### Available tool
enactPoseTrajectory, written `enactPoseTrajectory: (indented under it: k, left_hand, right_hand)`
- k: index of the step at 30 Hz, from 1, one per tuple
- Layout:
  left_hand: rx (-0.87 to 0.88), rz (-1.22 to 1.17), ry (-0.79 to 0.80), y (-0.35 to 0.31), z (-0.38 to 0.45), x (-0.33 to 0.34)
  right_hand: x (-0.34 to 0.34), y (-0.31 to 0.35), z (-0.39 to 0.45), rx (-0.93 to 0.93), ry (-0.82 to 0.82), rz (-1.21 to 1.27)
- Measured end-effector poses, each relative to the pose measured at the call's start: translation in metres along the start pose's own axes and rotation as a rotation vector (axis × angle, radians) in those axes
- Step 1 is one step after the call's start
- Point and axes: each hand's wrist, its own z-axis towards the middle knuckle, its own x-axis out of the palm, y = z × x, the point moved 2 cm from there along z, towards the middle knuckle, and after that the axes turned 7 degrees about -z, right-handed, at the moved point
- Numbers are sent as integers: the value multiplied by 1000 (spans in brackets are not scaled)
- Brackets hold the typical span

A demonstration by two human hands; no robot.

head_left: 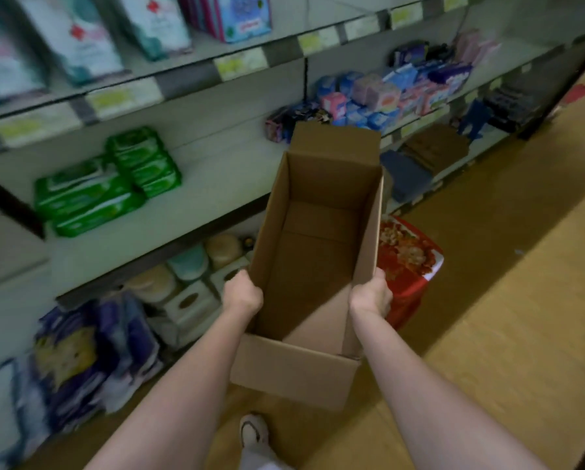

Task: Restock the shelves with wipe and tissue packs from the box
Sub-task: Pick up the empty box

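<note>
Cardboard box (313, 252) held out in front of the body, above the floor (508, 300), long axis pointing away from the person. Flaps open; far flap stands up, near flap hangs down toward the person. Interior visible down to the base: nothing inside, bare cardboard only.

Left hand (242, 295) grips the box's left wall near the top edge, fingers curled round the rim; grip closed on the cardboard. Right hand (372, 295) grips the right wall at the same level, fingers wrapped to the outer side; grip likewise closed on the box. Both forearms extended.

Shelves (189, 212) run along the left. Middle shelf: green wipe packs (106, 184), stacked in two piles side by side, left of the box and apart from it. Shelf below: tissue boxes (189, 307) and round tubs, purple-wrapped bundles (90, 354) on the floor level. Upper shelf: pale packs with a red mark, blurred. Further along: pink and blue packs (379, 96), detail too blurred to read.

Red patterned carton (406, 266) sits on the floor just beyond the right hand, partly hidden by the box. One shoe (253, 432) visible at lower edge.
</note>
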Motion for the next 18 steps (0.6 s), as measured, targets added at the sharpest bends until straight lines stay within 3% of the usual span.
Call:
enactPoseTrajectory:
  k: [7, 18]
  left_hand:
    - [-75, -80, -130, 97, -55, -76]
    - [-271, -184, -255, 319, -156, -197]
  right_hand:
    - [46, 10, -100, -135, 111, -61]
    - [158, -9, -320, -340, 247, -184]
